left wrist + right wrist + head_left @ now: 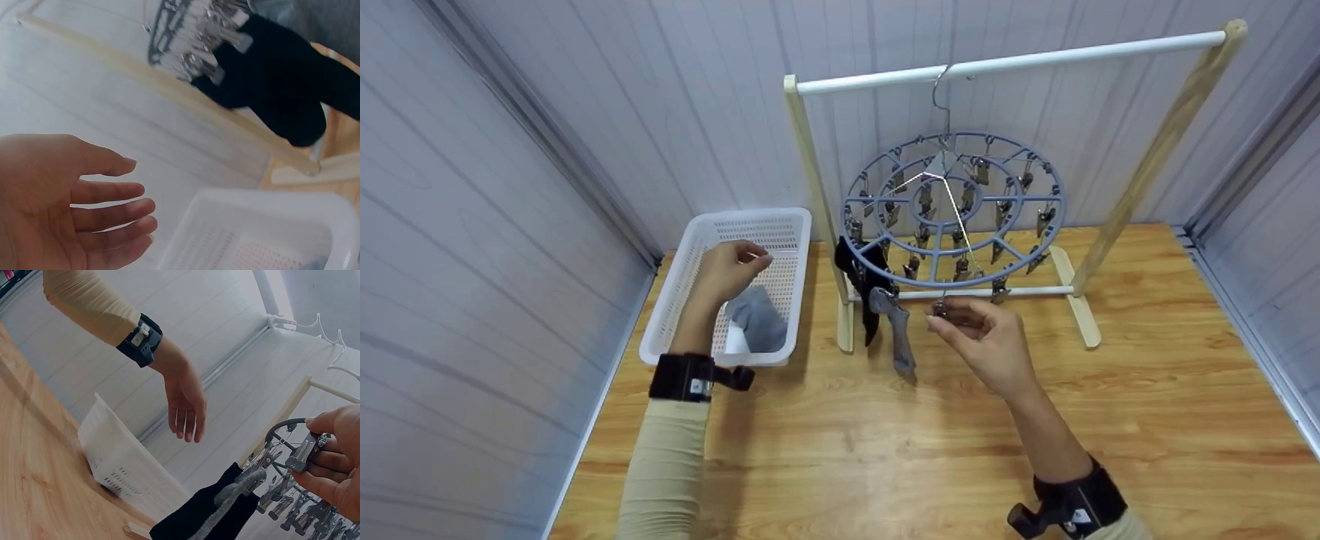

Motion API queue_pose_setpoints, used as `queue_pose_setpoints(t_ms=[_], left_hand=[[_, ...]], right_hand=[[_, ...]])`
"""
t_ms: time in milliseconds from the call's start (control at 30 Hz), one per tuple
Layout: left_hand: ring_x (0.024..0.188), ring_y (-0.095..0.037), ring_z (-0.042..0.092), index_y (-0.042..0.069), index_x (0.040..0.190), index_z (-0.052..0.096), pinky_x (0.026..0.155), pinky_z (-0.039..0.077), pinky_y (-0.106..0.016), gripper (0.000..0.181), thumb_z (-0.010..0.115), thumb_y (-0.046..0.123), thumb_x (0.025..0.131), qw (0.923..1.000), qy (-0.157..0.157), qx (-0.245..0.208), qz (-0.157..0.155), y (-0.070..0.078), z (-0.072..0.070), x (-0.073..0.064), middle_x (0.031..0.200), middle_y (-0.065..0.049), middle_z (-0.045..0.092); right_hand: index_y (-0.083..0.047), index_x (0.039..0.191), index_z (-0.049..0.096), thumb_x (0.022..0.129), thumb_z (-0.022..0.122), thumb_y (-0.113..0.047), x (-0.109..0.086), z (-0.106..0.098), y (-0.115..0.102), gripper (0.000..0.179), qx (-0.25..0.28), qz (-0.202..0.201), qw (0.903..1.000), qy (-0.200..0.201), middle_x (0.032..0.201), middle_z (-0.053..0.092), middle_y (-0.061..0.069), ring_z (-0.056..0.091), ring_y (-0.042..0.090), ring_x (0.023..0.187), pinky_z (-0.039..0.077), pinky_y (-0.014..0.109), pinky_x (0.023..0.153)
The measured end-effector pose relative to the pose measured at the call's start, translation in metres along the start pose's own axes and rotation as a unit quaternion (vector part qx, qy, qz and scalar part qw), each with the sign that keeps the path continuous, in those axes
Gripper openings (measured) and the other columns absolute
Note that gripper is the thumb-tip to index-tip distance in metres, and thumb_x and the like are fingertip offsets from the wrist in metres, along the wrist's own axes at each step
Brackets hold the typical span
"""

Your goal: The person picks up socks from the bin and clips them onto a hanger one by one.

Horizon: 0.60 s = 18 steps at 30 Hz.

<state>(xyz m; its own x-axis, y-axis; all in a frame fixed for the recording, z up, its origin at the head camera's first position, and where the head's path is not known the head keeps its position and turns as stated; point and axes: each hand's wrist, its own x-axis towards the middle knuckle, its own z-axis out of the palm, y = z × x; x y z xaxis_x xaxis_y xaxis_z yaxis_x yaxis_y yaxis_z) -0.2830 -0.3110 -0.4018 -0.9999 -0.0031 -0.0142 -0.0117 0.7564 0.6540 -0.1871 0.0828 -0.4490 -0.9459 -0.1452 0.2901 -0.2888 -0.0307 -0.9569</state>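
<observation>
My left hand (729, 271) hovers over the white basket (802, 285) with its fingers loosely bent and nothing in them. Inside the basket lies a grey cloth item (761, 321), with a white one (736, 339) beside it. At the front rim of the round blue-grey drying hanger (934, 283), my right hand (986, 337) pinches a metal clip (301, 453) between thumb and fingers. Left of that hand, a grey sock (901, 341) hangs from the hanger. A black sock (275, 73) hangs behind it, held by clips.
The hanger's hook (937, 94) sits on the white bar (1020, 61) of a wooden stand (1159, 150). Many metal clips dangle from its rings. The stand's left post (817, 180) rises between basket and hanger. Panelled walls (585, 112) close in the wooden floor (870, 465).
</observation>
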Motion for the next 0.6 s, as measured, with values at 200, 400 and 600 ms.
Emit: queue_pose_setpoints(t_ms=[200,400,600], left_hand=[[0.102,-0.039,0.071,-0.003,0.122,0.074,0.087,0.057,-0.048,0.034,0.064,0.023,0.104,0.9993,-0.014,0.021,-0.028,-0.014,0.001,0.021,0.118,-0.025,0.074],[0.104,-0.041,0.068,-0.005,0.119,0.074,0.091,0.055,-0.053,0.034,0.060,0.021,0.102,0.9966,0.010,0.060,-0.056,-0.027,0.001,0.038,0.119,-0.027,0.071],[0.099,-0.039,0.066,-0.007,0.123,0.072,0.089,0.055,-0.052,0.037,0.057,0.020,0.102,0.9938,0.028,0.067,-0.084,-0.043,0.002,0.048,0.120,-0.028,0.070]], right_hand=[[0.008,0.120,0.073,0.096,0.077,0.001,-0.001,-0.001,0.000,0.025,0.001,-0.006,1.0000,-0.002,0.106,0.076,0.018,0.077,0.023,0.095,0.063,0.035,0.085],[0.006,0.118,0.074,0.095,0.078,0.000,0.000,-0.001,0.000,0.024,-0.006,-0.012,0.9999,0.003,0.105,0.077,0.017,0.077,0.024,0.093,0.063,0.036,0.085],[0.005,0.118,0.075,0.095,0.079,-0.002,0.001,0.000,0.002,0.025,-0.004,-0.009,0.9999,0.004,0.104,0.077,0.016,0.077,0.025,0.093,0.063,0.037,0.085]])
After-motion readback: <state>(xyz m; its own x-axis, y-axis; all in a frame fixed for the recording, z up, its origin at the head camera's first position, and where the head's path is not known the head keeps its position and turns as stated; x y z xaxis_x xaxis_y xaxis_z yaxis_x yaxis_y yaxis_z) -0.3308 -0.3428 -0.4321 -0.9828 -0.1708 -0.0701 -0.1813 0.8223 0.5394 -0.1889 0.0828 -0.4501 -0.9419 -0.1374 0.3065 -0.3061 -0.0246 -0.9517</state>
